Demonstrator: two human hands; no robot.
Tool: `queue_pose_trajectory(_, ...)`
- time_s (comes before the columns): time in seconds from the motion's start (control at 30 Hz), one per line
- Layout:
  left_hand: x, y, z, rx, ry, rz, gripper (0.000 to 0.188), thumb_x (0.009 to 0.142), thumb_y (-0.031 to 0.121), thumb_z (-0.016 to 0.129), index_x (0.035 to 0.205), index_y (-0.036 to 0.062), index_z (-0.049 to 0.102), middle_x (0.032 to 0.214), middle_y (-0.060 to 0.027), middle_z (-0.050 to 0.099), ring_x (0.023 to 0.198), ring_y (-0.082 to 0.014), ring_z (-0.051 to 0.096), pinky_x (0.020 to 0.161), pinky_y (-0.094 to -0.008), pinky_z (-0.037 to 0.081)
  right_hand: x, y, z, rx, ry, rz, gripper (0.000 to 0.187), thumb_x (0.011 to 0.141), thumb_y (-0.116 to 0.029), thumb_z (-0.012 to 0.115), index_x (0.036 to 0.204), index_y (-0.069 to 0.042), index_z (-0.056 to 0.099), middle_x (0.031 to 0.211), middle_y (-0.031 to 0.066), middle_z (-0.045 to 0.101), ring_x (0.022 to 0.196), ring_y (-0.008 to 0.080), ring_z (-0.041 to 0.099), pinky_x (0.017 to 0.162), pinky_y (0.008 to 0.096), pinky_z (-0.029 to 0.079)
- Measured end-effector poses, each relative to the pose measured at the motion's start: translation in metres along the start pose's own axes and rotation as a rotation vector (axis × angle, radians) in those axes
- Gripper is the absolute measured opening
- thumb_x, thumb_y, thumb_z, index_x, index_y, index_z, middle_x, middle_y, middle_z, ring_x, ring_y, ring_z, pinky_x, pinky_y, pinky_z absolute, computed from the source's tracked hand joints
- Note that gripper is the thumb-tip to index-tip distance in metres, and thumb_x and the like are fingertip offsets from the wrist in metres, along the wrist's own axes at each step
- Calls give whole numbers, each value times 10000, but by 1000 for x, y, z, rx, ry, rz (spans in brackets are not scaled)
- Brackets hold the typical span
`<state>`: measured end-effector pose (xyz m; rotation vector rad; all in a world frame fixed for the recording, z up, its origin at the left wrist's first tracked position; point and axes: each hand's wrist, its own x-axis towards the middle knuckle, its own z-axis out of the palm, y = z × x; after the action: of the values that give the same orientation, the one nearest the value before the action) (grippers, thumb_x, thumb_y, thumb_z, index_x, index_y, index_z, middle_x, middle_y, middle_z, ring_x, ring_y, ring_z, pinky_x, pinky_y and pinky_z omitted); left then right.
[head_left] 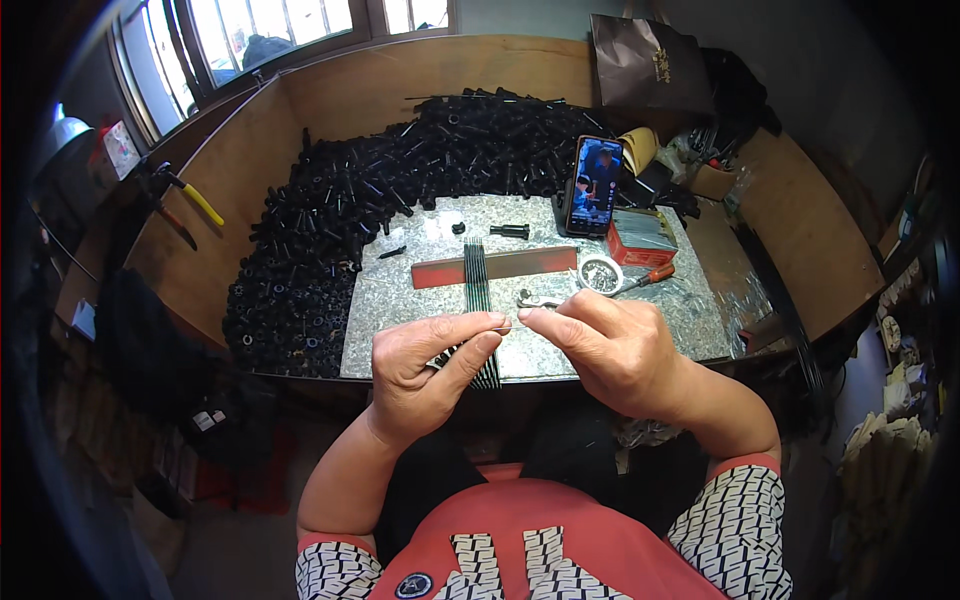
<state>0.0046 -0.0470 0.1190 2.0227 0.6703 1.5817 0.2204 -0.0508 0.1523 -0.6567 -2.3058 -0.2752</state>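
Observation:
My left hand (425, 365) is closed in a pinch over the near end of the worktop, with a tiny thin piece (506, 328) at its fingertips, too small to name. Close beside it, my right hand (625, 350) has its fingers curled and thumb and forefinger pressed together; what they grip is hidden. A small metal tool (540, 300) shows just beyond those fingers; whether it is held cannot be told. Beneath and behind my left hand runs a bundle of thin dark rods (476, 270), laid across a flat reddish-brown bar (540, 262).
A large heap of black tubular parts (350, 190) fills the back and left. On the speckled worktop (400, 330) are a loose black part (510, 231), a white bowl of small metal pieces (600, 274), a screwdriver (655, 275), a red box (640, 245) and a propped phone (592, 190).

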Motion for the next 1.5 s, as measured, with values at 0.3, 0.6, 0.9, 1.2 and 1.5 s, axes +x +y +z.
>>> queue_pose_trajectory(0.3, 1, 0, 0, -13, -10, -2, 120, 824, -14, 658, 939, -26, 688, 860, -133, 708, 781, -182, 696, 699, -257, 545, -2, 1, 0, -9, -10, -6, 374, 707, -28, 572, 1076, -56, 630, 725, 45, 536, 574, 179, 574, 478, 291, 469)
queue_pose_trajectory(0.6, 1, 2, 1, -44, -28, -38, 114, 833, -3, 652, 940, -20, 688, 858, -131, 708, 782, -178, 696, 700, -256, 546, -4, 1, -1, 1, -10, -13, 376, 711, -36, 573, 1082, -50, 631, 723, 51, 531, 573, 182, 572, 478, 293, 466)
queue_pose_trajectory(0.9, 1, 2, 2, -45, -35, -30, 118, 825, -6, 660, 938, -26, 685, 852, -133, 708, 776, -179, 698, 691, -252, 545, -3, 3, -4, -49, -9, -50, 384, 706, -52, 587, 1088, -53, 632, 741, 46, 525, 586, 164, 560, 478, 281, 457)
queue_pose_trajectory(1.2, 2, 1, 0, 7, -156, -83, 128, 842, -1, 641, 958, -41, 675, 894, -149, 705, 824, -193, 693, 738, -266, 543, -2, 2, 2, 2, 138, 17, 322, 702, 81, 647, 1013, 11, 603, 881, 134, 561, 681, 241, 598, 512, 310, 486)
queue_pose_trajectory(1.5, 5, -9, -2, -41, -242, -91, 153, 811, 72, 693, 933, -21, 695, 854, -116, 711, 793, -188, 696, 711, -270, 548, 7, 9, -13, -43, 27, -114, 324, 696, -9, 641, 1019, -29, 638, 857, 82, 534, 738, 219, 548, 616, 315, 458)
